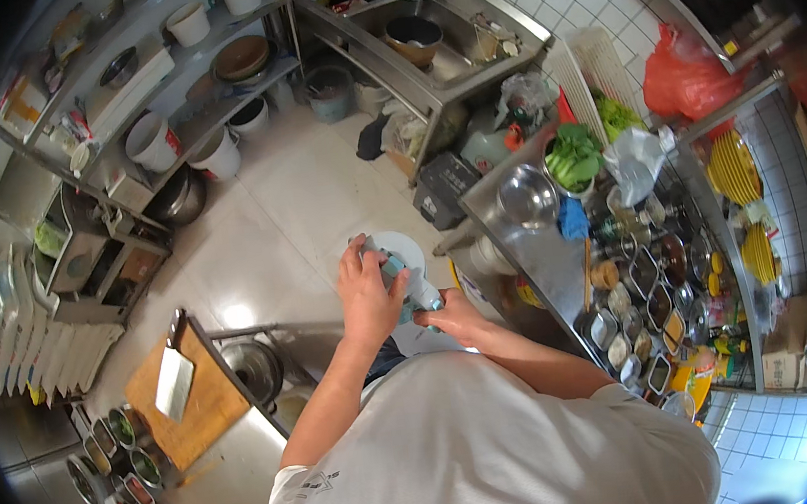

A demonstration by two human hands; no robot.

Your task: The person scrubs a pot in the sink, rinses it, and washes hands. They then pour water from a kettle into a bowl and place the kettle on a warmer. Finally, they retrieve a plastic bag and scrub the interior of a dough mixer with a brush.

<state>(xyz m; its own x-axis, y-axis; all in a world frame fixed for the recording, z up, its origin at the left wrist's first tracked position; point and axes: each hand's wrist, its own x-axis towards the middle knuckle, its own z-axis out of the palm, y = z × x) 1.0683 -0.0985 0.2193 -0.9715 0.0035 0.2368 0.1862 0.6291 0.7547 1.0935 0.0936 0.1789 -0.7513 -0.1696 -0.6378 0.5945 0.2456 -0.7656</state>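
Observation:
In front of my torso I hold a white and teal handled device (401, 247) with a round head, possibly a hand-held kitchen gadget; its exact kind I cannot tell. My left hand (371, 292) lies over the head with its fingers curled on a teal part. Around the handle, at the lower right, my right hand (454, 315) is closed. Both hands hide part of the device. Below it the tiled floor (289, 212) shows.
To the left, a cleaver (174, 376) lies on a wooden cutting board (205, 398), near several ingredient containers (121, 428). A steel counter (522, 254) at right carries a steel bowl (528, 196), leafy greens (574, 158) and seasoning containers. Ahead stands a steel sink (464, 61); shelves (205, 118) hold buckets.

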